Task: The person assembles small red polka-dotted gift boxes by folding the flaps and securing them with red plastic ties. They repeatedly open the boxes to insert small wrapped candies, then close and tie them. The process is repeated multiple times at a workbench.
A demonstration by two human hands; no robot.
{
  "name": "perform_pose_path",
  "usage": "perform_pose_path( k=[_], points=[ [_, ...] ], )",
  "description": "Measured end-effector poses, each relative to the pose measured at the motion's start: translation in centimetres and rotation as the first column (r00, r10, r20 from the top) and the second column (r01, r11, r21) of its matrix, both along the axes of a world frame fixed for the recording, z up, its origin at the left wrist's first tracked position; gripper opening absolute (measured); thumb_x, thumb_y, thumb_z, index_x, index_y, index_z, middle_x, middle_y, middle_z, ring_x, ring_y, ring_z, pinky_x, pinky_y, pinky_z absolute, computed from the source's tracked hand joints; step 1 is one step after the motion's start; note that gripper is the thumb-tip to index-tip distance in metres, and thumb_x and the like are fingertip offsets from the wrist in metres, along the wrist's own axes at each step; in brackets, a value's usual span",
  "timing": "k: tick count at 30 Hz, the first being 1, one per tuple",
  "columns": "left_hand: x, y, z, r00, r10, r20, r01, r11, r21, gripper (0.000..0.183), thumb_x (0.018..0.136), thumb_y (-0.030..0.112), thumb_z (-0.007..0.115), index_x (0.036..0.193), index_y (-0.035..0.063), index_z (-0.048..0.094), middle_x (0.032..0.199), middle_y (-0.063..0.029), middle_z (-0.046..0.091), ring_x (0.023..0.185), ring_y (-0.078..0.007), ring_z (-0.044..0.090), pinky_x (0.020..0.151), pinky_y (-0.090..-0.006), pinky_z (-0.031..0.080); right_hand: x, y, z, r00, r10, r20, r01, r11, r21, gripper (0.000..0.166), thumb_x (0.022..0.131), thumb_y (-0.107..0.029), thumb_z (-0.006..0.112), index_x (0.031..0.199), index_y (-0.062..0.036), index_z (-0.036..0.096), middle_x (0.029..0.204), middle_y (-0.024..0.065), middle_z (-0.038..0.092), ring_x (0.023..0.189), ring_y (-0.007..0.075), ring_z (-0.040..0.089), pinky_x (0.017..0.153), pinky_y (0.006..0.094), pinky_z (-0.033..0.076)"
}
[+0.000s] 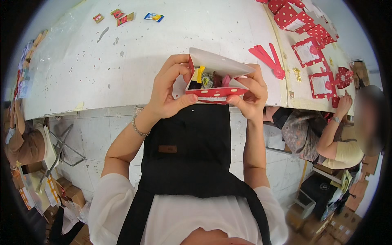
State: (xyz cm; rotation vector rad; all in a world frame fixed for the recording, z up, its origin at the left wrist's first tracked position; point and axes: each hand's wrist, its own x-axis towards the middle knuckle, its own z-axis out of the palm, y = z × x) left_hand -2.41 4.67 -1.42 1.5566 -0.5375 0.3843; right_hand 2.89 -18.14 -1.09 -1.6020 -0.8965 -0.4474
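Observation:
Between my hands is a red gift box (216,91) with pale dots and a white inside, its top standing open towards me. My left hand (173,84) grips its left end, thumb on the front face. At the right end, my right hand (251,92) holds it the same way. Inside lie several wrapped sweets: a yellow-and-black packet (198,76), a patterned green-and-white one (208,80), a dark brown one (217,80) and a pink one (226,81). The box's underside is hidden from view.
Small wrapped sweets (122,18) and a blue packet (154,17) lie at the far side of the white table (147,39). Red ribbon strips (268,59) are at the right. Beyond them stand dotted boxes (323,84), gold ties (297,74) and a seated person (343,147).

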Motion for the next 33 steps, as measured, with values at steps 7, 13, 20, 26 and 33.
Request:
perform_pose_path(
  k=[7, 13, 20, 26, 33],
  points=[
    [0.4, 0.5, 0.0, 0.981, -0.022, 0.192, -0.017, 0.98, 0.199, 0.022, 0.083, 0.015, 0.066, 0.094, 0.0001, 0.054, 0.108, -0.0174, 0.058, 0.1, -0.0249, 0.055, 0.096, -0.0433, 0.045, 1.2, -0.5, 1.4, 0.958, 0.13, 0.254, -0.088, 0.981, -0.171, 0.036, 0.063, -0.032, 0.084, 0.077, -0.0033, 0.067, 0.091, 0.0107, 0.064, 0.09, 0.0289, 0.056, 0.081, 0.0391, 0.047],
    [0.1, -1.4, -0.6, 0.995, 0.005, 0.1, 0.015, 0.98, -0.199, 0.038, 0.085, 0.007, 0.065, 0.119, 0.0011, 0.049, 0.104, -0.0133, 0.064, 0.101, -0.0228, 0.059, 0.093, -0.0394, 0.047, 0.1, 2.0, -0.7, 0.938, 0.337, -0.083, -0.275, 0.867, 0.414, 0.054, 0.068, -0.008, 0.082, 0.115, 0.0011, 0.056, 0.088, 0.0193, 0.067, 0.094, 0.0296, 0.063, 0.08, 0.0392, 0.051],
    [0.8, -1.5, 0.7, 0.99, 0.02, 0.143, -0.015, 0.999, -0.034, 0.025, 0.083, 0.003, 0.064, 0.107, 0.0024, 0.058, 0.1, -0.016, 0.068, 0.093, -0.0247, 0.066, 0.081, -0.0337, 0.054, 1.5, 0.2, -0.5, 0.93, 0.366, -0.029, -0.341, 0.892, 0.296, 0.026, 0.076, -0.009, 0.073, 0.099, 0.0043, 0.067, 0.09, 0.0233, 0.068, 0.083, 0.0339, 0.068, 0.074, 0.0397, 0.056],
    [1.3, -1.7, 0.5, 0.862, 0.073, 0.502, -0.202, 0.957, 0.208, 0.019, 0.082, 0.0, 0.063, 0.1, 0.0037, 0.062, 0.101, -0.0185, 0.068, 0.082, -0.0291, 0.069, 0.067, -0.0303, 0.057, 1.0, 0.4, 0.5, 0.955, 0.288, 0.075, -0.298, 0.923, 0.245, 0.011, 0.081, -0.001, 0.066, 0.091, 0.0034, 0.066, 0.09, 0.0248, 0.067, 0.083, 0.0341, 0.069, 0.071, 0.0371, 0.058],
    [-0.6, -2.0, 1.4, 0.871, 0.081, 0.485, -0.294, 0.876, 0.381, 0.025, 0.08, 0.007, 0.068, 0.104, 0.0053, 0.06, 0.103, -0.0213, 0.065, 0.076, -0.0291, 0.067, 0.064, -0.0332, 0.056, 1.0, 0.0, 0.7, 0.961, 0.097, 0.258, -0.115, 0.992, 0.057, 0.011, 0.08, 0.002, 0.059, 0.09, 0.0023, 0.066, 0.092, 0.024, 0.068, 0.083, 0.0354, 0.068, 0.071, 0.0395, 0.057]
  ],
)
